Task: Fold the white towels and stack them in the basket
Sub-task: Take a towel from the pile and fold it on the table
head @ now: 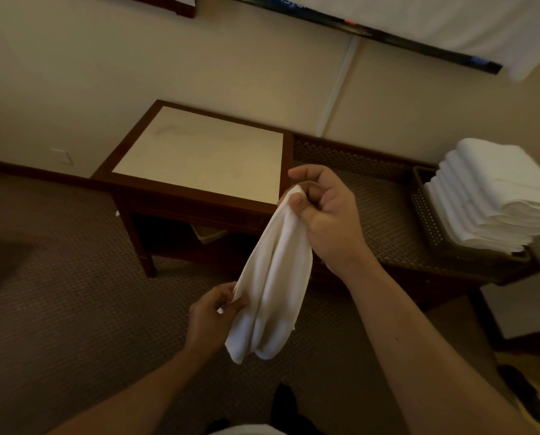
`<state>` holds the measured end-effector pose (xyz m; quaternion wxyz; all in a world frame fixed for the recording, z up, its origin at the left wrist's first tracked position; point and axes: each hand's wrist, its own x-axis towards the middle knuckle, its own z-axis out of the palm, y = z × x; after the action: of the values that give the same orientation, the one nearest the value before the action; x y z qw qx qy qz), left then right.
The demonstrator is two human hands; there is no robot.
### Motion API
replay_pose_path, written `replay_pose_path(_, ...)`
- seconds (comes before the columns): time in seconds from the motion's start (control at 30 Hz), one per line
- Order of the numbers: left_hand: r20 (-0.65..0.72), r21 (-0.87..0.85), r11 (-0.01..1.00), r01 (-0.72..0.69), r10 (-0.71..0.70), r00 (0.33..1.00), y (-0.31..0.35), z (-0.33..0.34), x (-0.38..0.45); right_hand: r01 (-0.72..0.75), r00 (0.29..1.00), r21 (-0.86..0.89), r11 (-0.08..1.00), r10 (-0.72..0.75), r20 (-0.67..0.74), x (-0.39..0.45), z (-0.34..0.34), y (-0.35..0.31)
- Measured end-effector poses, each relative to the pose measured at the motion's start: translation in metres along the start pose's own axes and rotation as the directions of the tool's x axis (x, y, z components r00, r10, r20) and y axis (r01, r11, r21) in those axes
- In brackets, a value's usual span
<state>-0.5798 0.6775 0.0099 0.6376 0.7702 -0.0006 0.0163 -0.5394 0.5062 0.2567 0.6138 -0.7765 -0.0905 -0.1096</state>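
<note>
**Towel in both hands, mid-air**

Your white towel hangs at centre: right hand pinches its top, left hand its lower edge. Wooden table at 11 o'clock; basket with stacked towels at 3.

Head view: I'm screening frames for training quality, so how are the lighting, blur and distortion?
Head view: dim, warm light; wide-angle bending tilts the wall and table; the stacked towels at the right edge look soft, while the held towel is fairly sharp.
</note>
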Motion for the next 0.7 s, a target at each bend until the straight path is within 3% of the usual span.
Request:
replay_pose_path(0.2,0.09,0.191,0.98,-0.062,0.046,0.995,-0.016,0.004,0.004,-0.02,0.999,0.018,1.0,0.021,-0.025,-0.002,-0.002,0.0)
replay_pose_path(0.4,0.118,0.348,0.937,0.037,-0.082,0.99,-0.035,-0.007,0.02,0.004,0.999,0.116,0.993,0.001,-0.051,-0.004,-0.013,-0.004)
replay_pose_path(0.53,0.206,0.462,0.886,-0.043,-0.059,0.977,-0.045,-0.019,0.021,0.022,0.998,0.189,0.982,-0.01,-0.061,-0.005,-0.021,-0.007)
replay_pose_path(0.63,0.254,0.498,0.865,-0.068,-0.071,0.965,-0.051,-0.018,0.018,0.024,0.995,0.226,0.974,-0.001,-0.102,-0.004,-0.025,-0.007)
replay_pose_path(0.7,0.214,0.485,0.873,-0.052,-0.06,0.975,-0.054,-0.014,0.016,0.028,0.993,0.237,0.971,-0.001,-0.115,-0.003,-0.028,-0.007)
